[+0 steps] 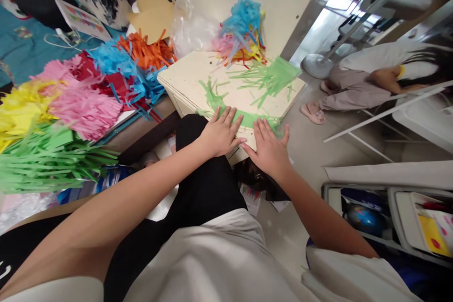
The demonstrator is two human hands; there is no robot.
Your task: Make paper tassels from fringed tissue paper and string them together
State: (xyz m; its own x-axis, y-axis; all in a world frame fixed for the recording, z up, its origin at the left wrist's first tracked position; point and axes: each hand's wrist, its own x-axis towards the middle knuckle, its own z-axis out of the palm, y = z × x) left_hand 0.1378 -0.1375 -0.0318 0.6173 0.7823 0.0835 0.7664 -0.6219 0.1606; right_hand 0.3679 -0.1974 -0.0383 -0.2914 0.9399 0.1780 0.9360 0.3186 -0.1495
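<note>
A strip of green fringed tissue paper (247,118) lies along the near edge of a cream cabinet top (187,68). My left hand (222,133) rests flat on its left part with the fingers spread. Beside it, my right hand (271,147) presses on the right part, fingers stretched out and thumb apart. The two thumbs almost meet. Farther back on the same top sits another bunch of green fringed tissue paper (274,78), its uncut band to the right. Behind that stands a pile of blue, pink and yellow fringed paper (244,21).
Left lie heaps of pink (85,108), yellow (28,106) and green (53,160) fringed paper, plus orange fringe (146,52). Clear plastic (193,30) is crumpled by the wall. At right are a person (375,80), a white metal frame (385,108) and storage bins (389,217).
</note>
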